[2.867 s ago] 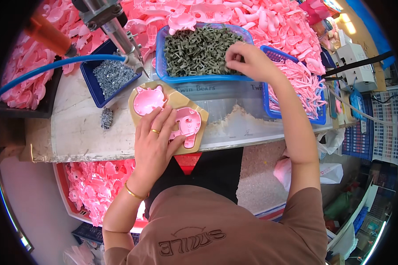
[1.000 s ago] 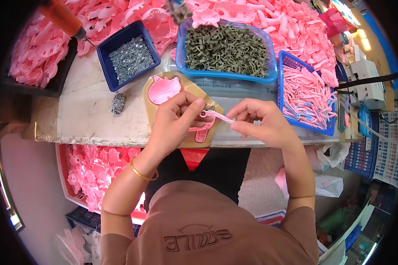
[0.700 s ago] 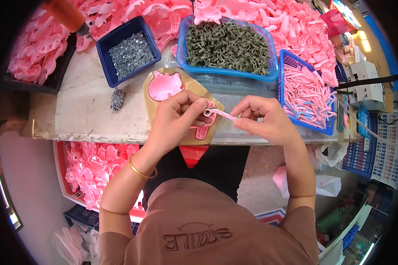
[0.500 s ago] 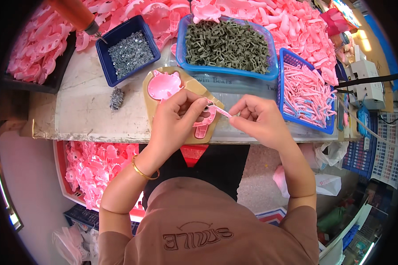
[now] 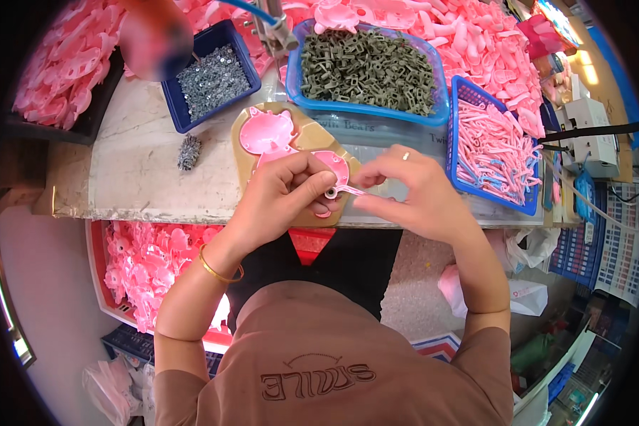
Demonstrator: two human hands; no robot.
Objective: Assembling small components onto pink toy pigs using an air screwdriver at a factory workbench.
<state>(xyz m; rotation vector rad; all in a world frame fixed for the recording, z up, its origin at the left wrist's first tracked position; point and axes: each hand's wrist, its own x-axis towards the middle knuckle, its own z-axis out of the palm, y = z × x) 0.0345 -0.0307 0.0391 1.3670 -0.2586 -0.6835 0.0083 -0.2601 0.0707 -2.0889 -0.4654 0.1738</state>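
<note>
A thin pink-and-white plastic strap (image 5: 351, 189) extends from my left hand (image 5: 291, 190), whose thumb and forefinger pinch it at a small ring-shaped end. My right hand (image 5: 422, 192) is open beside the strap's free end, thumb and fingers apart; whether the thumb touches it I cannot tell. Beneath my left hand lies a tan fixture block (image 5: 247, 160) on the table's front part. A pink plastic shell with a rounded, eared top (image 5: 268, 133) is seated in it, partly covered by the hand.
A blue tray of small screws (image 5: 216, 85), a tub of dark green clips (image 5: 369, 74) and a basket of pink straps (image 5: 493, 153) line the table. A screw clump (image 5: 189, 153) lies left. An orange power screwdriver (image 5: 153, 39) hangs overhead, blurred. Pink shells (image 5: 64, 67) heap behind.
My right hand has opened and let go of the strap's free end. The orange screwdriver has swung right, and a metal rod with a blue hose now shows at the top.
</note>
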